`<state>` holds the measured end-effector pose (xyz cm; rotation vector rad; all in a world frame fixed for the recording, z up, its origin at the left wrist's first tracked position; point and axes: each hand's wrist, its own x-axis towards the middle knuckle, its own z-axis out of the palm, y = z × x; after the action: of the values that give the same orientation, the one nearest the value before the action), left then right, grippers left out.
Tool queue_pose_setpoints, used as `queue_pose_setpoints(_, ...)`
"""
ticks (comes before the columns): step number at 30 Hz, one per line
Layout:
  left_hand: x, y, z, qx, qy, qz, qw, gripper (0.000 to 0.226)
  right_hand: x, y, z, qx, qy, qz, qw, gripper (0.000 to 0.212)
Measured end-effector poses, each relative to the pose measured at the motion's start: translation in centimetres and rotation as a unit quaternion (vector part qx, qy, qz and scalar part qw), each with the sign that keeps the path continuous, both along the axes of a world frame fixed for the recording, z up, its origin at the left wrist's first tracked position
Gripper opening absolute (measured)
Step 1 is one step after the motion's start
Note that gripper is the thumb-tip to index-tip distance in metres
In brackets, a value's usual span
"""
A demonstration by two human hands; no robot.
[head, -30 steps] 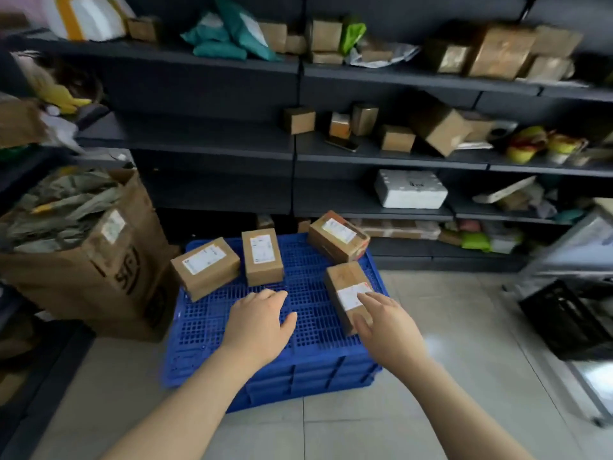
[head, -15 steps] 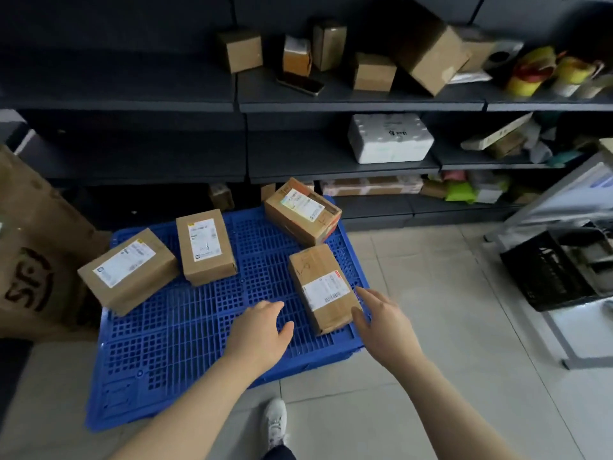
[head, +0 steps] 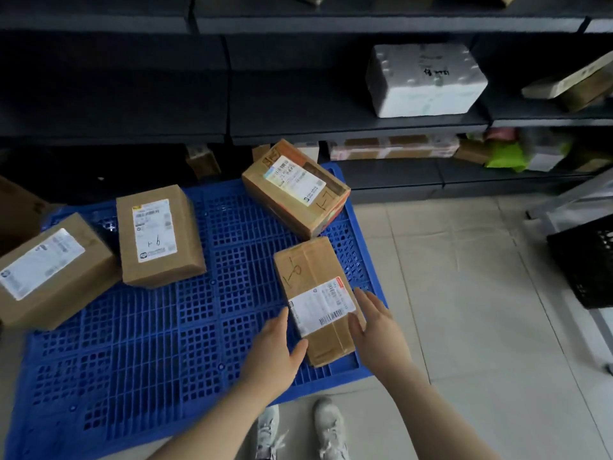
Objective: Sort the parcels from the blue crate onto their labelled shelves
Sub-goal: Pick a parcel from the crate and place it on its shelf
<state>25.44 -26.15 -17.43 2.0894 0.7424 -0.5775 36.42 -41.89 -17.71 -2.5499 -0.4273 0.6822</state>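
Observation:
Several brown cardboard parcels with white labels lie on the upturned blue crate (head: pixel 159 330). The nearest parcel (head: pixel 315 287), marked "1-6" by hand, lies lengthwise at the crate's right front. My left hand (head: pixel 277 350) touches its left near side with straight fingers and the thumb at the near corner. My right hand (head: pixel 376 323) lies against its right side, fingers straight. Another parcel (head: pixel 295 187) sits tilted at the crate's back right. A third parcel (head: pixel 159 237) lies at the back left, and one more parcel (head: pixel 49 267) hangs over the left edge.
Dark metal shelves (head: pixel 331 127) run behind the crate, holding a white foam box (head: pixel 424 81) and flat packages lower down. A black crate (head: pixel 587 260) stands at the right on the tiled floor. My white shoes (head: pixel 298 429) are just in front of the blue crate.
The camera has tipped down and moved closer. Both hands have reached forward and closed in on the two sides of the nearest parcel, which has not moved.

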Motion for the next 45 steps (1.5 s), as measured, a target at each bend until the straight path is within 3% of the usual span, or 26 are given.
queue_pose_setpoints(7,2.2,-1.6,-6.6,-0.074,0.015,0.11,0.991,0.085,2.6,0.1,-6.5,0.008,0.07,0.034,0.997,0.06)
queue_pose_setpoints(11,3.1,-2.4,-7.8,-0.143,-0.018,0.185,0.972,0.075,3.0,0.4,-7.1,0.077,0.104,0.033,0.991,0.063)
queue_pose_setpoints(16,3.3,-2.5,-6.2,-0.156,-0.035,0.22,0.962,0.063,3.2,0.7,-5.2,0.075,0.082,0.045,0.993,0.063)
queue_pose_setpoints(26,-0.9,-0.9,5.1,-0.155,-0.133,0.35,0.914,0.055,2.2,4.7,7.5,0.077,-0.014,0.192,0.978,0.062)
queue_pose_setpoints(33,-6.1,1.9,16.6,-0.07,-0.238,0.406,0.88,0.06,-2.0,9.8,18.6,0.125,-0.065,0.292,0.946,0.065)
queue_pose_setpoints(37,-11.4,3.8,22.3,0.012,-0.279,0.435,0.856,0.068,-5.9,13.3,24.5,0.167,-0.073,0.353,0.918,0.065)
queue_pose_setpoints(45,-25.6,7.5,32.3,0.128,-0.357,0.523,0.764,0.068,-18.8,21.7,34.5,0.27,-0.062,0.46,0.844,0.063)
